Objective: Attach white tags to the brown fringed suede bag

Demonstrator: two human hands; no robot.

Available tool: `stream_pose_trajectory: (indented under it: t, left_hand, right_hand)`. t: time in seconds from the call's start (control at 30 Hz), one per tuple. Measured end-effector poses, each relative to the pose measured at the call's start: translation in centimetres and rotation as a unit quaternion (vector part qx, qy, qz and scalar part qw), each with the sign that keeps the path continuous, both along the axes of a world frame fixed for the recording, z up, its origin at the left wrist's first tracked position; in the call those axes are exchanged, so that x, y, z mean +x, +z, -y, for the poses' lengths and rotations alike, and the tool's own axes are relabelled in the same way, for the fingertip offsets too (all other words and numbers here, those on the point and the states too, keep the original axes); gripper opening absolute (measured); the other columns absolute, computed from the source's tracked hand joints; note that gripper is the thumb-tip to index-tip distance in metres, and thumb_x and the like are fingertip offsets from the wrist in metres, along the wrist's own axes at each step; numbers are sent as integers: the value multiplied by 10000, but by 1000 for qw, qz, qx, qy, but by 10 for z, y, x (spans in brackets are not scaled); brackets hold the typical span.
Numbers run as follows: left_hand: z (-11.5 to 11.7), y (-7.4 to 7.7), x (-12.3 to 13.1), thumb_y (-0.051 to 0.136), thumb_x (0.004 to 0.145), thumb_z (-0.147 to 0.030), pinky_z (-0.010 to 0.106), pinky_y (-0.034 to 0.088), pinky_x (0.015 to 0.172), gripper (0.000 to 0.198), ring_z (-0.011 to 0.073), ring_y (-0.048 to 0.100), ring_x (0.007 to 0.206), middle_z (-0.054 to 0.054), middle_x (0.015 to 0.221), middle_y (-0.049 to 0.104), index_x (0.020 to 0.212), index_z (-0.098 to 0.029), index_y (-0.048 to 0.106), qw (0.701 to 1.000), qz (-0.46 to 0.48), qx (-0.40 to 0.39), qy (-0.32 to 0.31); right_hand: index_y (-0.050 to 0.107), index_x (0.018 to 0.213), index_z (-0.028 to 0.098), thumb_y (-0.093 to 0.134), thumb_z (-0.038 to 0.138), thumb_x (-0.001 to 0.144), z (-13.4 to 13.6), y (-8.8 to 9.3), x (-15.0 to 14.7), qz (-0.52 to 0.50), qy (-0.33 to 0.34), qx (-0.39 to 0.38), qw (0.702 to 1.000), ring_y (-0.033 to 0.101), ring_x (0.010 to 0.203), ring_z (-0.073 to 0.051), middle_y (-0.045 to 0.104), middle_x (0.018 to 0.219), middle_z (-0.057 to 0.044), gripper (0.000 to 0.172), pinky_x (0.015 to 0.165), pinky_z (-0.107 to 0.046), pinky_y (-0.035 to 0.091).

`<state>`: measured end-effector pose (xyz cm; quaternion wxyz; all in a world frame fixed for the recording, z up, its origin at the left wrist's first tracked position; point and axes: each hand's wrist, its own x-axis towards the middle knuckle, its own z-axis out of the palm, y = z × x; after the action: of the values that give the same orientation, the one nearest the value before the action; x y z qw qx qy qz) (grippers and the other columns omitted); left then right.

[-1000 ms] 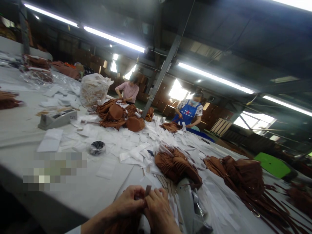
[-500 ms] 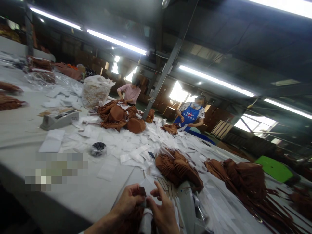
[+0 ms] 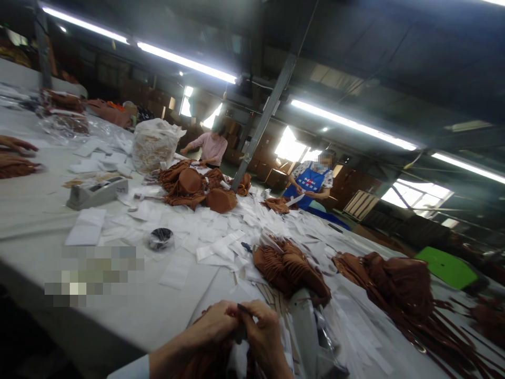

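Observation:
At the table's near edge, my left hand (image 3: 221,322) and my right hand (image 3: 263,331) meet with fingertips pinched together. Between them is a small dark brown strip (image 3: 242,308), possibly a strap end; the fingers cover most of it. Below my hands is a brown fringed bag (image 3: 207,360), largely hidden by my wrists, with a white wrapped part (image 3: 238,359) beside it. Just right of my right hand stands a grey tape dispenser (image 3: 303,329). Behind that dispenser lies another brown fringed bag (image 3: 290,268).
White paper pieces (image 3: 224,247) litter the table. More brown bags (image 3: 394,284) lie at right and mid-table (image 3: 191,181). A second tape dispenser (image 3: 97,192) and a black tape roll (image 3: 161,238) sit left. Two people work across the table; another person's hand (image 3: 18,143) shows far left.
My right hand has closed in from beside the strip, its spread fingers now pinching next to my left fingers. The co-worker in the blue apron has brought both hands together.

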<state>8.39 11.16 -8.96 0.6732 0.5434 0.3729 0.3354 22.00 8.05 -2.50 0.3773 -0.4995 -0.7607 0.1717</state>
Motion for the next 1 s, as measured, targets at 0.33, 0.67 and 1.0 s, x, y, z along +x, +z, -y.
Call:
stream_pose_trajectory:
  t: [0.33,0.67,1.0]
  left_hand:
    - [-6,13,-5,682,593,-414,200,234,415,284,133,453,447,-67,418,370,610,-191,507,991,29,-128,-37]
    - [-5,22,-19,730,507,-339,194,331,423,328,119,495,472,-19,564,558,740,-153,591,980,98,-143,-99]
    - [-2,18,-8,693,644,-359,184,261,422,232,99,444,470,-37,487,517,626,-160,577,990,81,-108,-40]
  right_hand:
    - [740,811,209,530,345,891,6,-18,4,-73,-24,-59,995,629,672,-189,700,733,-25,262,605,-254,448]
    - [727,894,229,468,369,944,16,-17,12,28,-52,-13,998,663,746,-215,713,788,-32,299,642,-272,467]
    - [696,947,219,452,181,952,13,-21,5,132,8,172,976,646,689,-180,708,766,-8,247,626,-260,472]
